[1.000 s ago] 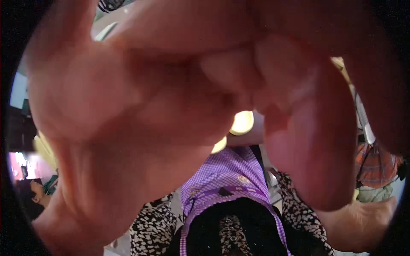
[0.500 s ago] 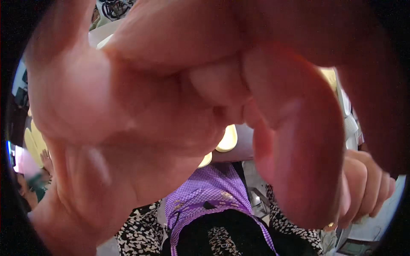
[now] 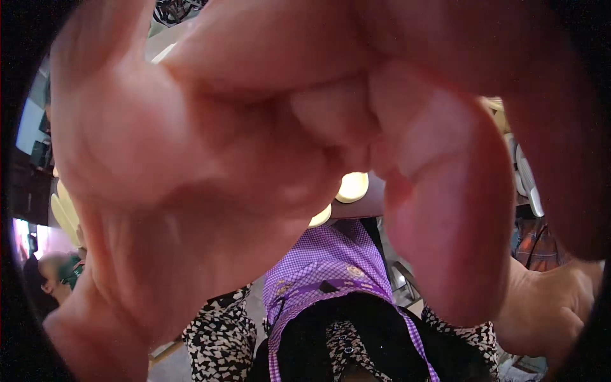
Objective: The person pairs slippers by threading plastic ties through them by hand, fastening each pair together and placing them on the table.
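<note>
My left hand (image 3: 210, 191) fills most of the head view, very close, palm side showing, its forearm coming in from the lower left. Its fingers are curled and a little apart, and some run past the upper edge. Whatever they close round lies outside the picture. At the lower right my right hand (image 3: 547, 305) shows by its back and wrist. Its fingers pass out of sight at the rim, so what it holds cannot be seen. Below my left palm, pale yellow rounded pieces (image 3: 353, 188) lie on a brown table (image 3: 372, 202).
I wear a purple checked apron (image 3: 331, 254) over black-and-white patterned clothing (image 3: 219, 334). Another person (image 3: 60, 274) in green is at the left rim, near more pale yellow pieces (image 3: 63, 213). White items (image 3: 527, 178) and a plaid cloth item (image 3: 540, 245) show at the right.
My right hand has turned and shifted toward the right rim, taking its curled fingers out of sight. My left hand stays close, nearly unchanged. The scene behind has shifted slightly.
</note>
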The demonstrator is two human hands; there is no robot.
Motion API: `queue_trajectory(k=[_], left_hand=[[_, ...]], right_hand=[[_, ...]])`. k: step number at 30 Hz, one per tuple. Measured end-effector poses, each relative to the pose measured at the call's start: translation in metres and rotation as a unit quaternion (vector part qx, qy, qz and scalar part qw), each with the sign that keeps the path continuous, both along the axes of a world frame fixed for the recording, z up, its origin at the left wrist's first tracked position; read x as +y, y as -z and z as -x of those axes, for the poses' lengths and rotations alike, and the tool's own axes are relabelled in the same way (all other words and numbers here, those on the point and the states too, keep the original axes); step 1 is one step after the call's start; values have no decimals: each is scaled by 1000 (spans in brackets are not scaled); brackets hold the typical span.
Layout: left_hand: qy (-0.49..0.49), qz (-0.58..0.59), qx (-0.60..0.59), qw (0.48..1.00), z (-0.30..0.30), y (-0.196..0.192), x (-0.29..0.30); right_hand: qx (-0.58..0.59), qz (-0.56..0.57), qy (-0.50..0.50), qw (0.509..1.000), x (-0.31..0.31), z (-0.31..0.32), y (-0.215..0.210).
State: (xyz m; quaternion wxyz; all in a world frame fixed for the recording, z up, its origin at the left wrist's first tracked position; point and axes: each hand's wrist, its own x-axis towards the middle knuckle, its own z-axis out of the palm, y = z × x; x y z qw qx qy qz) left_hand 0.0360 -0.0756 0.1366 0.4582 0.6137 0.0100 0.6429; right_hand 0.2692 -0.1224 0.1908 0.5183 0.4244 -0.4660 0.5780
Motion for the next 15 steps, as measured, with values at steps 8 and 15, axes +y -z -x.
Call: queue_trajectory(k=[8,15], left_hand=[[-10,33,17,999,14,-13,-29],[-3,83,41,996,12,-14,-37]], right_hand=[[3,-125,-17,992,-16,-8,-17],[-271,-181,4,945,18,-33,27]])
